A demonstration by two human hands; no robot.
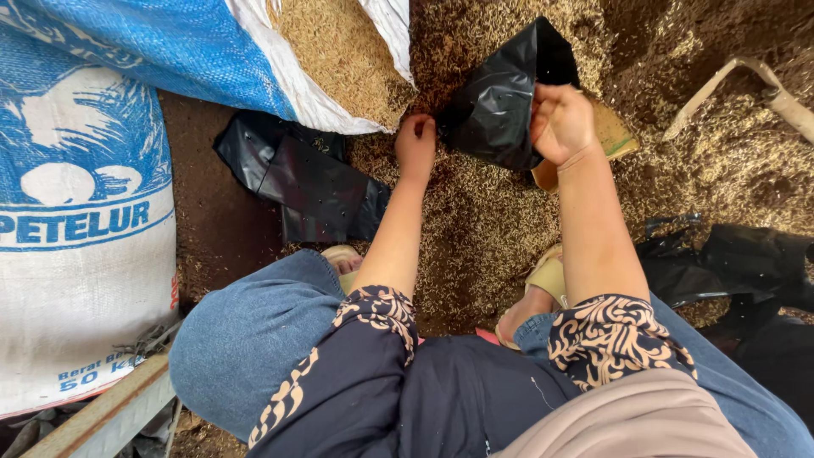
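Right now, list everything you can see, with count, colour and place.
black plastic bag: one, black, held open over the husks, top centre
husk pile: one, tan, covering the ground
woven sack: one, white and blue, left
open sack: one, blue and white, spilling husks, top
flat black bags: a few, black, centre left
dark bags: some, black, right
sandals: two, tan, below
hands: left and right, gripping the bag

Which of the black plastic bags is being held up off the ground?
The black bag at top centre, pinched between both hands; the flat one to its left and the crumpled ones at right lie on the ground.
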